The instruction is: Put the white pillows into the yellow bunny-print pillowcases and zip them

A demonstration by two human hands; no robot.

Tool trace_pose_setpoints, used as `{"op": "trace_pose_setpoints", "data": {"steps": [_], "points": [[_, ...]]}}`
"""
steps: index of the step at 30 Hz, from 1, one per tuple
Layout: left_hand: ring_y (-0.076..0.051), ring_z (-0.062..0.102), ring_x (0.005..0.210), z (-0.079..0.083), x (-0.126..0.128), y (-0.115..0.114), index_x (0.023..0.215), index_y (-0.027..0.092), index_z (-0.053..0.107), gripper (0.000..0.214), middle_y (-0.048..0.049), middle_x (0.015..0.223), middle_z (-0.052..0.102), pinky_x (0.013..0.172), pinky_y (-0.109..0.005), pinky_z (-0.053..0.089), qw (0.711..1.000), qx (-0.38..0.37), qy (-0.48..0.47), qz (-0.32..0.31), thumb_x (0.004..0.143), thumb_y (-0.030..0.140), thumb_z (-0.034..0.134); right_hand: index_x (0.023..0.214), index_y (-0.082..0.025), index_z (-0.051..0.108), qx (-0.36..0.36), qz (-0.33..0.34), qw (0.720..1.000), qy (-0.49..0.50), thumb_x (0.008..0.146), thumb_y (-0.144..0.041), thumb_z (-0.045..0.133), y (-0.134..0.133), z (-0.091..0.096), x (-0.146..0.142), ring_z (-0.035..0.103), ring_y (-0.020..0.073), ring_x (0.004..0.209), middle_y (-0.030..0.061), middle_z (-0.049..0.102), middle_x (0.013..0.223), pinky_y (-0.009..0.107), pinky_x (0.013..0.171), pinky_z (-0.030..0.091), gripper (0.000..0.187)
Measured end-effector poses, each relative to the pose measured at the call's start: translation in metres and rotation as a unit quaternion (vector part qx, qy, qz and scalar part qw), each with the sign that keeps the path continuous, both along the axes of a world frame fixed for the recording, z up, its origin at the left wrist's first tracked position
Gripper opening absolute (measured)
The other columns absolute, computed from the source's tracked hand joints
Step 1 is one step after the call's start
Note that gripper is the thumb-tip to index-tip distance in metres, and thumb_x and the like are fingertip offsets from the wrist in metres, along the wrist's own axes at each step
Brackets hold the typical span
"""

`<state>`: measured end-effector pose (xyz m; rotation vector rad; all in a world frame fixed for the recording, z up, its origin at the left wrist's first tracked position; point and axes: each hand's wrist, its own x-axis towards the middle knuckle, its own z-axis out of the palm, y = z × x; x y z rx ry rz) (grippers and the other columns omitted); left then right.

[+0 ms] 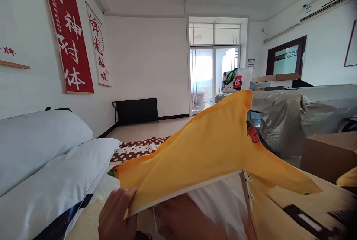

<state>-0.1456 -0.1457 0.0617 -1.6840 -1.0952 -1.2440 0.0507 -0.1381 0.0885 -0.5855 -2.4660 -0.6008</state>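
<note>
Pillowcase (206,147) (yellow) held by left hand (117,214).

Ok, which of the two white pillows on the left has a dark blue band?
The lower, nearer pillow; the upper pillow behind it is plain white.

Bright white room, daylight through a glass door (213,78).
Left of the door stand a black panel (136,110) and hanging red banners (68,35); right of it, plastic-covered furniture (292,117) and a wall air conditioner (329,6).
</note>
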Motion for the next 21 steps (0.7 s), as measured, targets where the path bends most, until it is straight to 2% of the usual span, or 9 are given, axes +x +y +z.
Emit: {"op": "trace_pose_setpoints", "data": {"steps": [3,5,7,9,11,13,15,18,21], "points": [[-0.014,0.057,0.072,0.001,-0.007,0.005,0.091,0.019,0.055,0.017,-0.0034,0.076,0.064,0.067,-0.023,0.045,1.0,0.001,0.001,0.013,0.087,0.011,0.041,0.107,-0.029,0.06,-0.061,0.098,0.993,-0.002,0.092,-0.026,0.049,0.008,0.003,0.038,0.06,0.0081,0.097,-0.0048,0.069,0.098,0.018,0.089,0.043,0.019],[-0.014,0.057,0.072,0.0,-0.005,0.006,0.09,0.019,0.055,0.018,-0.0031,0.076,0.063,0.069,-0.023,0.044,1.0,-0.001,0.002,0.004,0.087,0.01,0.04,0.104,-0.027,0.06,-0.068,0.034,0.993,0.086,0.09,-0.022,0.049,0.005,0.004,0.066,0.061,0.011,0.089,-0.0017,0.068,0.094,0.021,0.082,0.046,0.019],[-0.014,0.055,0.071,-0.001,-0.002,0.005,0.088,0.019,0.055,0.018,-0.0023,0.073,0.062,0.068,-0.023,0.043,1.0,-0.008,0.004,-0.016,0.086,0.009,0.041,0.11,-0.025,0.058,-0.005,-0.091,0.979,0.18,0.084,-0.02,0.053,0.007,0.004,0.086,0.059,0.018,0.094,0.0045,0.066,0.101,0.029,0.08,0.046,0.027],[-0.013,0.054,0.071,-0.002,0.0,0.004,0.088,0.018,0.055,0.017,-0.0018,0.072,0.061,0.068,-0.023,0.043,0.999,-0.02,0.005,-0.034,0.086,0.009,0.042,0.119,-0.022,0.054,0.047,-0.171,0.962,0.209,0.077,-0.016,0.052,0.019,0.002,0.092,0.055,0.0237,0.104,0.009,0.061,0.111,0.037,0.084,0.043,0.043],[-0.013,0.053,0.07,-0.002,0.002,0.003,0.088,0.018,0.056,0.015,-0.0013,0.072,0.06,0.069,-0.023,0.042,0.999,-0.028,0.003,-0.041,0.087,0.009,0.044,0.122,-0.021,0.052,0.043,-0.204,0.954,0.217,0.072,-0.009,0.047,0.041,-0.001,0.09,0.052,0.0247,0.11,0.0097,0.059,0.117,0.039,0.088,0.04,0.052],[-0.012,0.052,0.068,-0.003,0.002,0.004,0.09,0.018,0.056,0.014,-0.0002,0.069,0.058,0.069,-0.023,0.042,0.999,-0.027,0.001,-0.036,0.086,0.009,0.046,0.113,-0.02,0.057,0.032,-0.219,0.935,0.276,0.067,-0.006,0.044,0.066,-0.005,0.089,0.054,0.023,0.107,0.0087,0.06,0.114,0.038,0.089,0.04,0.05],[-0.012,0.051,0.065,-0.007,0.001,0.01,0.092,0.018,0.057,0.015,0.0008,0.066,0.057,0.069,-0.024,0.041,1.0,-0.019,0.0,-0.024,0.084,0.008,0.048,0.099,-0.019,0.062,0.05,-0.243,0.891,0.381,0.065,-0.009,0.044,0.09,-0.011,0.098,0.057,0.0226,0.096,0.0085,0.064,0.102,0.037,0.085,0.041,0.039],[-0.015,0.056,0.069,-0.022,-0.002,0.028,0.097,0.02,0.056,0.025,-0.0001,0.073,0.062,0.068,-0.025,0.042,0.999,-0.052,0.004,0.006,0.077,0.006,0.048,0.085,-0.017,0.064,0.093,-0.301,0.797,0.515,0.063,-0.018,0.046,0.117,-0.023,0.128,0.058,0.0251,0.087,0.0092,0.065,0.087,0.038,0.082,0.041,0.029],[-0.018,0.062,0.077,-0.042,0.002,0.05,0.1,0.021,0.053,0.033,-0.0015,0.085,0.068,0.068,-0.027,0.043,0.975,-0.211,-0.045,0.05,0.07,0.008,0.047,0.085,-0.016,0.065,0.078,-0.34,0.695,0.629,0.064,-0.025,0.046,0.137,-0.04,0.163,0.057,0.0244,0.079,0.0094,0.065,0.083,0.037,0.077,0.043,0.029]]}}
